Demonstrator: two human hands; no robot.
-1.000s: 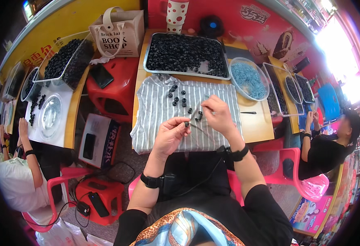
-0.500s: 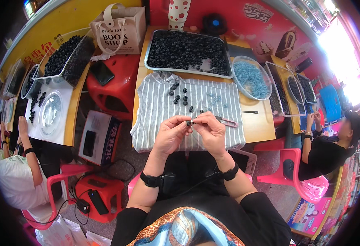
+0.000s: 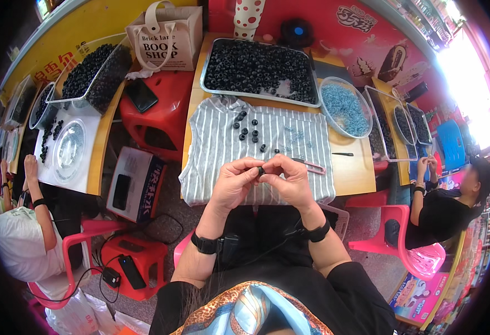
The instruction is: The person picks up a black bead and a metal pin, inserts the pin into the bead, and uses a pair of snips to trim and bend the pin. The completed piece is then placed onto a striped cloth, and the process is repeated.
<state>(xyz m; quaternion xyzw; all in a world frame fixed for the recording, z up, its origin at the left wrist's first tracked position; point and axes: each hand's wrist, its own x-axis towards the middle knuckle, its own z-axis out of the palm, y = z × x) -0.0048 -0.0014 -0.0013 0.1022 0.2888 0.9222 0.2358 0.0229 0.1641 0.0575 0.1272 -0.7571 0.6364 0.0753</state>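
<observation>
My left hand and my right hand meet over the near edge of a grey-and-white striped cloth. Fingertips of both pinch one small round black part, mostly covered by the fingers. Several loose black parts like it lie on the cloth beyond my hands. To their right are scattered tiny clear bluish pieces. A slim pink-edged tool rests just right of my right hand; its kind is unclear.
A metal tray heaped with black parts stands behind the cloth, beside a round tub of bluish pieces. A black pen-like stick lies on the table. Co-workers sit at left and right. A red stool stands left.
My fingertips have drawn closer around the black part, which shows less than before. The right hand has tilted slightly; the whole view has shifted a little.
</observation>
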